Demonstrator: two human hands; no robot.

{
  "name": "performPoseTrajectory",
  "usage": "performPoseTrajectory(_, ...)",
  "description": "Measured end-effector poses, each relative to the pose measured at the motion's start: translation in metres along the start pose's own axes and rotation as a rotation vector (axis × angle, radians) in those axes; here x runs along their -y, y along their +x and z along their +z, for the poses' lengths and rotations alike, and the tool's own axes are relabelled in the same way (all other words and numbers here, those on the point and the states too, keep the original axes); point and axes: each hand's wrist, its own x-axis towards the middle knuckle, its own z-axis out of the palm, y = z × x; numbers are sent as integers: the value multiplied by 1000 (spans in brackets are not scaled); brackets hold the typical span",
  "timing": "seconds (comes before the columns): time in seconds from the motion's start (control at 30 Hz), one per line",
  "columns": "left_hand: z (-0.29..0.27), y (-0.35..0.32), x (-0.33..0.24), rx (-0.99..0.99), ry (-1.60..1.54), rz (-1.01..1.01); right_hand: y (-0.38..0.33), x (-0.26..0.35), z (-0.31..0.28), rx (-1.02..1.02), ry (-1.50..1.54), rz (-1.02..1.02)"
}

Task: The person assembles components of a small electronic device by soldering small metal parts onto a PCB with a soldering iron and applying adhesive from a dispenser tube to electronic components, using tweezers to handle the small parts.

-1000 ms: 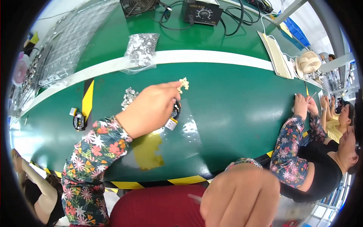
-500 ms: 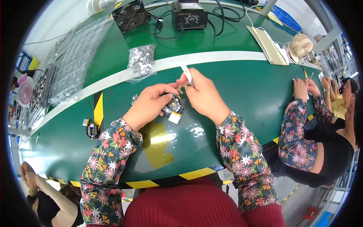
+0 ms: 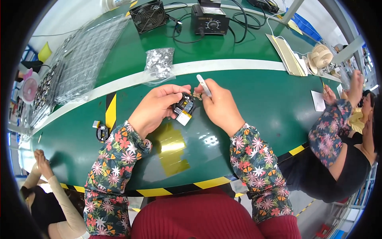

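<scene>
mid-frame: left hand (image 3: 153, 109) grips small black assembly (image 3: 183, 108); right hand (image 3: 219, 105) pinches tweezers (image 3: 203, 85) at it. fitting step underway, judged; next needs steady placement.

- The left hand (image 3: 153, 109) and right hand (image 3: 219, 105) are meeting over the middle of the bench (image 3: 258, 99), with a small electronic module (image 3: 183, 109) sitting between them.
- A pair of tweezers (image 3: 203, 85) is sticking up from the right hand.
- A sheet of tape (image 3: 172, 149) is lying on the bench just in front of the hands.
- A bag of small parts (image 3: 159, 63) is lying behind the hands.
- A fan (image 3: 148, 16) and a soldering station (image 3: 209, 20) are standing side by side at the far edge, the fan on the left.
- Stacked trays (image 3: 75, 67) are lying far left.
- A small component (image 3: 101, 131) is lying left of the left forearm.
- A co-worker's arm (image 3: 330, 127) is reaching in at the right.
</scene>
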Motion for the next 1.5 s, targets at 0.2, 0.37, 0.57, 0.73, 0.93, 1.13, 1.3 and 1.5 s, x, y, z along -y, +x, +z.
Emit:
performPoseTrajectory(0.2,-15,-46,-9,-6,78,-6,9,-7,-4,-53,176,274)
performPoseTrajectory(0.37,-16,-80,4,-61,204,8,14,-7,-6,-53,329,367)
performPoseTrajectory(0.57,-21,-80,29,-74,164,86,9,19,-12,4,757,440)
performPoseTrajectory(0.73,-15,-89,36,-95,269,81,-2,37,-4,-34,837,302)
performPoseTrajectory(0.93,-18,-87,47,-6,391,219,-14,46,-1,93,690,392)
performPoseTrajectory(1.13,-17,-84,47,-19,433,205,-18,47,16,236,210,172)
performPoseTrajectory(1.3,-18,-82,48,11,369,147,-13,46,38,236,-190,-79)
performPoseTrajectory(1.5,-20,-81,45,81,366,97,-11,41,44,222,-315,-24)
